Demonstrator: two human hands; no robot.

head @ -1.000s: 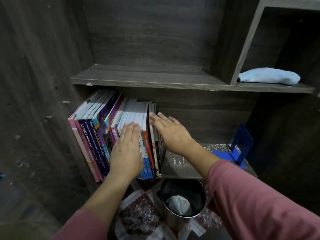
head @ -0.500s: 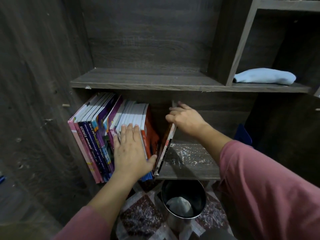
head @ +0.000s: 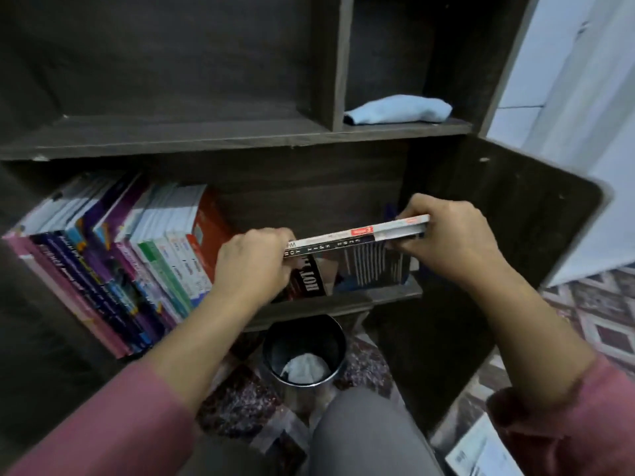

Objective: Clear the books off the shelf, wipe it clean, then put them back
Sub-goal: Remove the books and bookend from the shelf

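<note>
Glossy leaning books [head: 113, 255] are resting left of the left hand [head: 252, 261], which is pinching one end of thin books [head: 357, 235] held level over the shelf [head: 343, 300]; the right hand [head: 450, 235] is pinching the other end. Loose pinches risk the lower book sliding out.

We see a dark wooden shelf [head: 319, 304] carrying a row of books [head: 113, 255] at its left end, upright but leaning left, spines facing us. The right part of its board is mostly hidden; something blue shows there, too hidden to name. The upper shelf [head: 206, 142] has a bare left bay, and in its right bay lies a folded blue cloth [head: 398, 109]. Below, on the patterned floor [head: 601, 317], stands a black bin [head: 304, 352] with crumpled white paper [head: 305, 367] inside.
</note>
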